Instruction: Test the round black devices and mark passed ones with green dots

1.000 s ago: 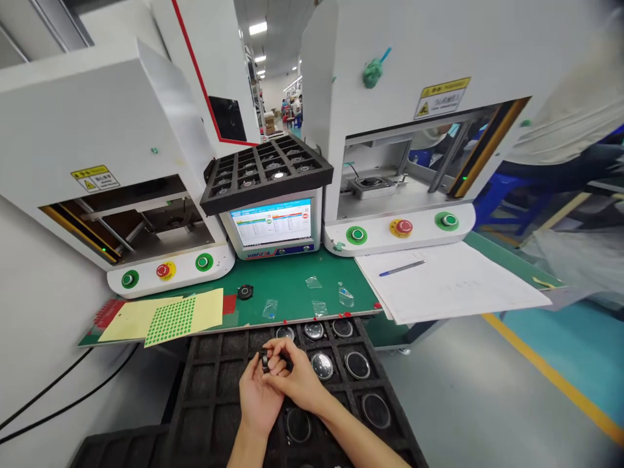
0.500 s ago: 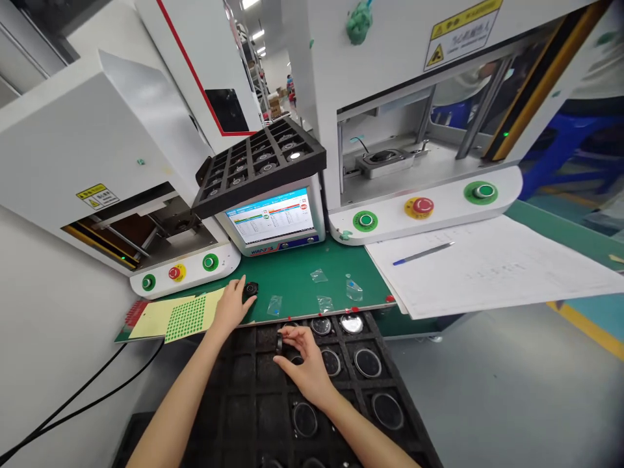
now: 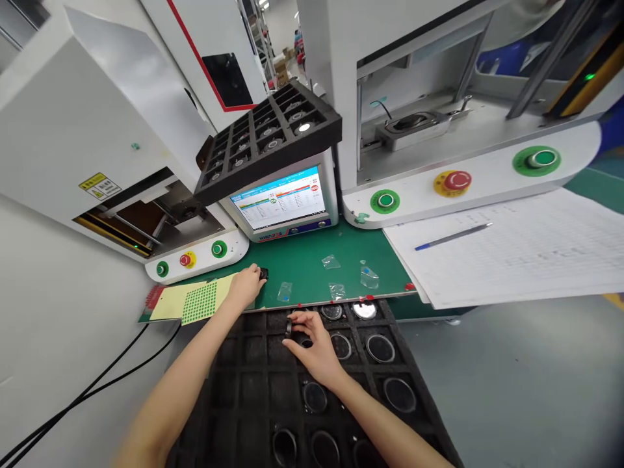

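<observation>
My left hand (image 3: 246, 286) is at the green bench top (image 3: 258, 250), its fingers closed on a small black round part (image 3: 264, 273) resting there. Below it to the right, my right hand (image 3: 314, 348) pinches another black round part (image 3: 288, 327), held edge-on between thumb and fingertips. This hand is above a black foam tray (image 3: 253, 370) divided into square pockets. Several pockets on the tray's right side hold round dark discs with shiny rims, such as one disc (image 3: 380, 348); others on the left are bare.
Two white press machines with green and red buttons flank a monitor (image 3: 277, 201); a second foam tray (image 3: 273, 162) lies on top. Clear plastic scraps (image 3: 369, 277), a pen (image 3: 453, 236), paper sheets (image 3: 517, 266) and a yellow sheet of green dots (image 3: 199, 301) lie on the bench.
My left hand's fingers have closed on the black part on the bench. My right hand still pinches its part. The whole view has shifted and tilted downward.
</observation>
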Available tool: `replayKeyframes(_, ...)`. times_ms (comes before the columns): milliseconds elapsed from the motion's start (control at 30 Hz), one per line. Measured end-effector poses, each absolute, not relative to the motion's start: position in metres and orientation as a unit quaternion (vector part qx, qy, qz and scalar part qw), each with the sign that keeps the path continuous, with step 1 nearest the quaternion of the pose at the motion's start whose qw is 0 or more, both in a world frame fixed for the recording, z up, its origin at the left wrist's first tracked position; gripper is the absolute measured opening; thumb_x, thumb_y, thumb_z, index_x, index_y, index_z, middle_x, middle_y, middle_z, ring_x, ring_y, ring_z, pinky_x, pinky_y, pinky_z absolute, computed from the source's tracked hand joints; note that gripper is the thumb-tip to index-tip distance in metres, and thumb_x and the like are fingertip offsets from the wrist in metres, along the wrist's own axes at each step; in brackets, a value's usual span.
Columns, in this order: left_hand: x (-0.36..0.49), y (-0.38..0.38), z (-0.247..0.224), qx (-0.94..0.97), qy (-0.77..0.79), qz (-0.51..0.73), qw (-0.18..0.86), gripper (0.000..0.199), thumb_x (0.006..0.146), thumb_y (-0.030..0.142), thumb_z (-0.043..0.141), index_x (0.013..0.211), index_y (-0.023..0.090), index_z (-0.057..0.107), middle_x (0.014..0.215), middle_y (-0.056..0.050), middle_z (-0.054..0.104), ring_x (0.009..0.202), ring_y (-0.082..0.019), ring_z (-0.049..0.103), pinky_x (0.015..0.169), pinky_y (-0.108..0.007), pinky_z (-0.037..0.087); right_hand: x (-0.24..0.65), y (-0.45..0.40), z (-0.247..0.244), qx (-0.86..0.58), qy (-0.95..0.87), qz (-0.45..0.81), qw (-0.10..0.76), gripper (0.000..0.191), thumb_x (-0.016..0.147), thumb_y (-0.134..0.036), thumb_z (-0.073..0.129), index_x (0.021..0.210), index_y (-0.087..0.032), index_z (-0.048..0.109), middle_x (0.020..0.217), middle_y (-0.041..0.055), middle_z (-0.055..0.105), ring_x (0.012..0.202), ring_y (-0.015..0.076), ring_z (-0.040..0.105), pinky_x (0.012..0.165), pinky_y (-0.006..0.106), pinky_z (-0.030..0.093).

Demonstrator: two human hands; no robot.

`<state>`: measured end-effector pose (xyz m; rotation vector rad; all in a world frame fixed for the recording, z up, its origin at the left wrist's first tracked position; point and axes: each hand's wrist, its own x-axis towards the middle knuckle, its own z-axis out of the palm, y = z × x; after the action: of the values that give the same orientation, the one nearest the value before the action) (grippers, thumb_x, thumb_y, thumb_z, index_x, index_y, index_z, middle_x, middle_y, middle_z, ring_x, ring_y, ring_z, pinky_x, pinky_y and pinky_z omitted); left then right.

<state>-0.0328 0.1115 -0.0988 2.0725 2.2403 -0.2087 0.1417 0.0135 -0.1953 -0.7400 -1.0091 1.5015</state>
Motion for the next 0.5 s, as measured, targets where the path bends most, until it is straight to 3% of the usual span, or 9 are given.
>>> replayKeyframes(267, -0.046, 0.125, -0.092, 0.667, 0.739, -0.048, 0.079, 0.044, 0.078, 0.029, 0.070, 0.120, 0.018, 0.063, 0.095, -0.007, 0.071, 0.080, -0.019, 0.067, 0.073, -0.026, 0.047, 0.140, 0.013, -0.196, -0.310, -0.443, 0.625, 0.562, 0.036, 0.063, -0.020, 0.070, 0.087, -0.024, 0.044, 0.098, 0.0038, 0.062, 0.088, 0.0179, 0.063, 0.078, 0.034, 0.056)
replayKeyframes(367, -0.044, 0.131, -0.087, 0.669, 0.734, -0.077, 0.092, 0.033, 0.073, 0.031, 0.072, 0.104, 0.020, 0.071, 0.081, -0.005, 0.073, 0.080, -0.022, 0.068, 0.069, -0.026, 0.046, 0.140, 0.014, -0.196, -0.311, -0.445, 0.629, 0.556, 0.035, 0.063, -0.019, 0.070, 0.088, -0.024, 0.045, 0.098, 0.0041, 0.061, 0.089, 0.0183, 0.063, 0.079, 0.034, 0.055)
replayKeyframes(500, -0.033, 0.133, -0.084, 0.650, 0.751, -0.096, 0.062, 0.029, 0.069, 0.039, 0.075, 0.088, 0.017, 0.073, 0.086, -0.011, 0.074, 0.085, -0.029, 0.068, 0.068, -0.029, 0.044, 0.140, 0.017, -0.195, -0.311, -0.447, 0.633, 0.550, 0.035, 0.063, -0.018, 0.069, 0.088, -0.024, 0.045, 0.098, 0.0040, 0.061, 0.088, 0.0178, 0.063, 0.078, 0.033, 0.055)
